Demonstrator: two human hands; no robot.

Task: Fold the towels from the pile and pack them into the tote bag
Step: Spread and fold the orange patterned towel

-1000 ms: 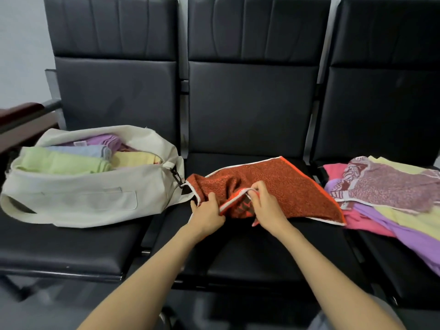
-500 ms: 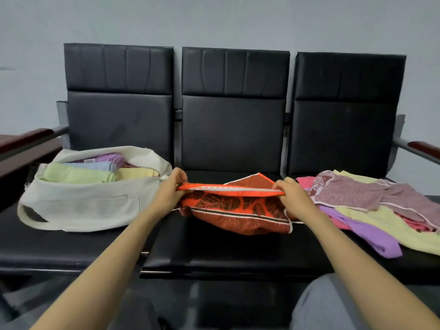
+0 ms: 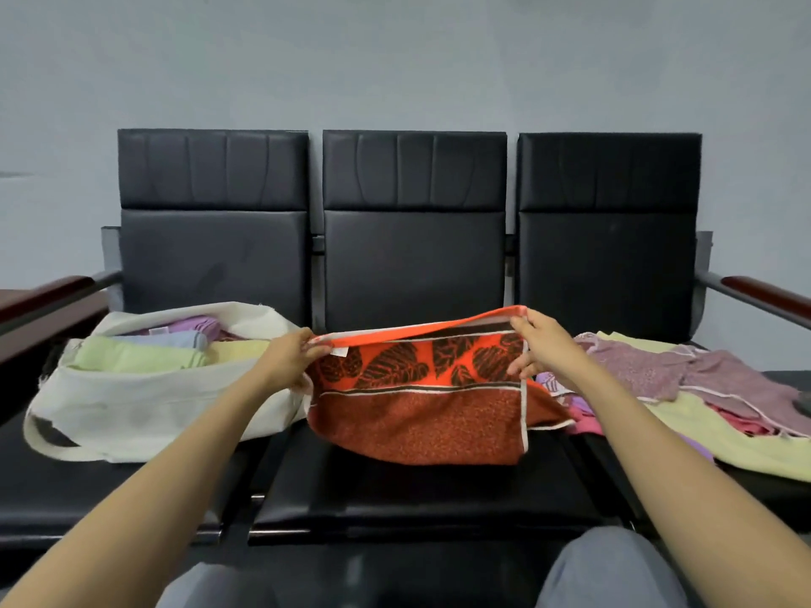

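orange towel (image 3: 421,401), top corners pinched, both hands' fingers (image 3: 307,340)

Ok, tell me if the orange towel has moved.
Yes, up. The orange towel lay bunched on the middle seat; now left hand and right hand hold its top edge before the backrest.

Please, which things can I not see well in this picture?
1. Head view: the wall of the bag hides whatever lies under its top towels.
2. Head view: the right edge cuts off the pile; its upper towels cover the lower ones.
3. Head view: the label on the orange towel is too small to read.
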